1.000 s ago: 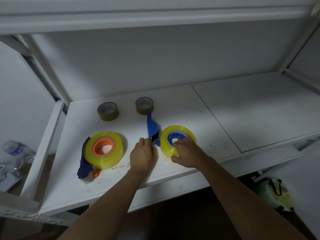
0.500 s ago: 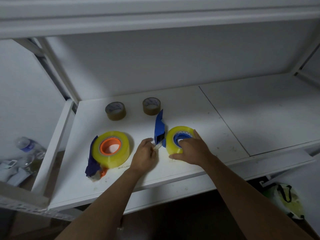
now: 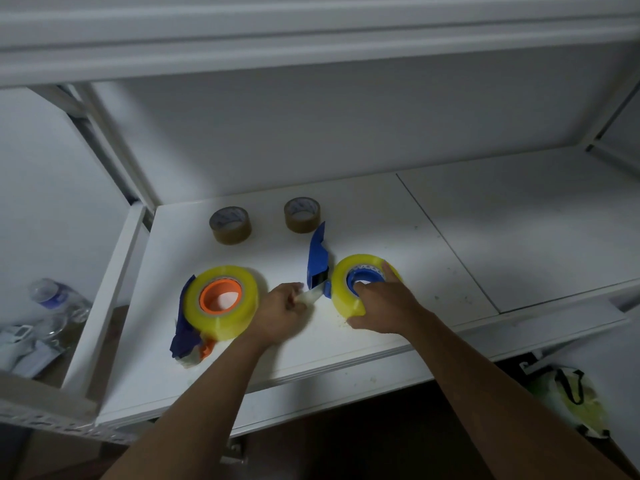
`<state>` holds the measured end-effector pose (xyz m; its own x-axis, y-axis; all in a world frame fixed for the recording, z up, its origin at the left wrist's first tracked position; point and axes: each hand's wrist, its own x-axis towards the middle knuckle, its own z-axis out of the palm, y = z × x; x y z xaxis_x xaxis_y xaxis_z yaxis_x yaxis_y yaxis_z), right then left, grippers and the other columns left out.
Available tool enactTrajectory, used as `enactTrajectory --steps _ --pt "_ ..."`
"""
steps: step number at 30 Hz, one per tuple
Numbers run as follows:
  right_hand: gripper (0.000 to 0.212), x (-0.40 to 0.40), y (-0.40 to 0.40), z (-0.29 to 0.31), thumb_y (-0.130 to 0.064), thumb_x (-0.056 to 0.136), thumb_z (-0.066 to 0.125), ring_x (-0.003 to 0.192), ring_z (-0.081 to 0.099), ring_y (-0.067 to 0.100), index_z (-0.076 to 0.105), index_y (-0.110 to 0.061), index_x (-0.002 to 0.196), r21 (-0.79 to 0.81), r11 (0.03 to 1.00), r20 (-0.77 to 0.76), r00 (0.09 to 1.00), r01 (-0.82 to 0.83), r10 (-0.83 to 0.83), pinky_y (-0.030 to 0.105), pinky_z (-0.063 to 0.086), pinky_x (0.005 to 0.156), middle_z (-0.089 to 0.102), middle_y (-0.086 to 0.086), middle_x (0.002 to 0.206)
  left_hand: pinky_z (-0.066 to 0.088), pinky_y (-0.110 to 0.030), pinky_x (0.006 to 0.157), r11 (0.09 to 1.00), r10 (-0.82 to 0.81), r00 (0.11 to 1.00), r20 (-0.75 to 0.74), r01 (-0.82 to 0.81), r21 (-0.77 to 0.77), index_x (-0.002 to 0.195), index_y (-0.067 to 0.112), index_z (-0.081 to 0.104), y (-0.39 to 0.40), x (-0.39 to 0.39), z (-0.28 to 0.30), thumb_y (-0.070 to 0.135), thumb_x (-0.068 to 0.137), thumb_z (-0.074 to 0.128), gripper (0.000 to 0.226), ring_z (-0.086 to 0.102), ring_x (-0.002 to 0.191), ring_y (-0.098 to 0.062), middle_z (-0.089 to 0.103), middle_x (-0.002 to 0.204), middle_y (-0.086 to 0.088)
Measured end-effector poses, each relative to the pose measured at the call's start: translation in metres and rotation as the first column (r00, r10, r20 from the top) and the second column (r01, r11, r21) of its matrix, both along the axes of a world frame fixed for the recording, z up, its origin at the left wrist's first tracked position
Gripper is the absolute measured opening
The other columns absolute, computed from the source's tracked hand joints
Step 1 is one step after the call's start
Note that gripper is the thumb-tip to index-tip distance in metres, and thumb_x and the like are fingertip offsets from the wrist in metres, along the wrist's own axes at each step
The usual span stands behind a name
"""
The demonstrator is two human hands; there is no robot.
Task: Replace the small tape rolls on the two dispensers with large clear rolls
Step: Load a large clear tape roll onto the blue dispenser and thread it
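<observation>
Two blue dispensers lie on the white shelf (image 3: 381, 233). The left dispenser (image 3: 183, 327) carries a large clear yellowish roll (image 3: 221, 303) on an orange hub. The right dispenser (image 3: 317, 259) carries another large clear roll (image 3: 341, 289) on a blue hub. My right hand (image 3: 379, 303) presses down on that roll and hides its near side. My left hand (image 3: 280, 308) pinches the loose tape end (image 3: 311, 295) coming out at the dispenser's mouth. Two small brown rolls (image 3: 230, 225) (image 3: 302, 214) stand at the back.
The shelf's front edge (image 3: 346, 362) runs just under my wrists. An upper shelf (image 3: 311, 39) hangs overhead. A plastic bottle (image 3: 52, 299) and clutter lie lower left, and a yellow bag (image 3: 568, 400) sits on the floor lower right.
My left hand has gone from resting flat beside the right dispenser to pinching the tape end and drawing it leftward. My right hand has stayed on the roll.
</observation>
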<state>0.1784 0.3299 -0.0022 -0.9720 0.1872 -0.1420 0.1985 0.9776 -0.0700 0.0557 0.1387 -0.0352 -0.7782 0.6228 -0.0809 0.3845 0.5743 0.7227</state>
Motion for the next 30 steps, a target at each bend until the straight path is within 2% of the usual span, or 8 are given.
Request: enactTrajectory --steps 3,7,11,14,19,22,27,30 --pt "0.049 0.007 0.001 0.005 -0.052 0.088 0.055 0.123 0.051 0.022 0.056 -0.011 0.116 -0.015 1.000 0.020 1.000 0.011 -0.011 0.032 0.003 0.118 0.067 0.004 0.112 0.041 -0.022 0.071 0.999 0.045 0.998 0.051 -0.046 0.022 0.130 0.013 0.055 0.003 0.000 0.000 0.023 0.091 0.056 0.040 0.058 0.080 -0.018 0.066 0.109 -0.007" --pt "0.061 0.003 -0.006 0.006 -0.064 0.085 0.052 0.126 0.048 0.023 0.059 -0.012 0.116 -0.013 0.996 -0.011 0.996 0.091 -0.091 0.029 0.024 0.111 0.065 0.005 0.120 0.041 -0.024 0.070 0.997 0.081 0.997 0.018 -0.081 -0.006 0.127 0.011 0.058 0.004 -0.003 -0.002 0.023 0.090 0.057 0.039 0.059 0.080 -0.020 0.067 0.105 -0.007" --pt "0.057 0.005 -0.004 0.008 -0.057 0.085 0.057 0.118 0.053 0.023 0.055 -0.009 0.116 -0.065 0.997 0.040 0.998 0.051 -0.048 0.034 0.013 0.120 0.066 0.003 0.105 0.043 -0.024 0.069 0.989 0.145 0.989 0.031 -0.146 0.023 0.112 0.005 0.064 0.004 -0.006 -0.004 0.019 0.089 0.058 0.028 0.061 0.079 -0.020 0.070 0.111 -0.005" --pt "0.045 0.010 0.002 0.005 -0.045 0.087 0.058 0.109 0.058 0.024 0.053 -0.006 0.110 -0.080 0.997 0.042 0.999 -0.003 0.006 0.033 0.007 0.121 0.067 0.006 0.100 0.043 -0.025 0.068 0.987 0.161 0.987 -0.009 -0.160 0.025 0.113 0.007 0.065 0.005 -0.004 -0.004 0.018 0.089 0.058 0.027 0.064 0.083 -0.026 0.070 0.111 -0.007" --pt "0.058 0.006 -0.005 0.004 -0.060 0.086 0.055 0.122 0.050 0.023 0.057 -0.011 0.115 -0.042 0.995 -0.021 0.996 0.088 -0.089 0.027 0.025 0.109 0.065 0.005 0.119 0.043 -0.029 0.068 0.977 0.212 0.974 -0.077 -0.212 0.008 0.110 0.003 0.066 0.008 0.002 -0.002 0.017 0.089 0.057 0.027 0.064 0.085 -0.032 0.071 0.095 -0.014" --pt "0.063 0.002 -0.007 0.006 -0.066 0.083 0.053 0.118 0.052 0.021 0.058 -0.011 0.112 -0.051 0.993 -0.022 0.994 0.102 -0.104 0.029 0.027 0.108 0.065 0.004 0.117 0.045 -0.031 0.067 0.971 0.240 0.968 -0.069 -0.240 0.012 0.100 0.000 0.067 0.007 0.001 0.002 0.017 0.088 0.058 0.022 0.065 0.085 -0.035 0.072 0.095 -0.016" --pt "0.059 0.003 -0.003 0.005 -0.058 0.088 0.053 0.127 0.046 0.023 0.054 -0.011 0.123 -0.052 0.997 0.024 0.998 0.056 -0.054 0.029 0.024 0.110 0.059 0.005 0.129 0.035 -0.030 0.059 0.964 0.261 0.961 -0.096 -0.264 -0.027 0.090 -0.003 0.060 0.009 0.002 0.006 0.018 0.089 0.055 0.022 0.062 0.081 -0.038 0.069 0.087 -0.022" --pt "0.059 0.000 -0.004 0.003 -0.061 0.086 0.053 0.119 0.052 0.020 0.056 -0.013 0.121 -0.048 0.996 -0.008 0.997 0.071 -0.071 0.027 0.030 0.104 0.061 0.002 0.125 0.032 -0.031 0.057 0.951 0.300 0.947 -0.117 -0.306 -0.045 0.092 -0.005 0.055 0.013 0.005 0.009 0.017 0.090 0.052 0.023 0.061 0.078 -0.040 0.066 0.084 -0.023"
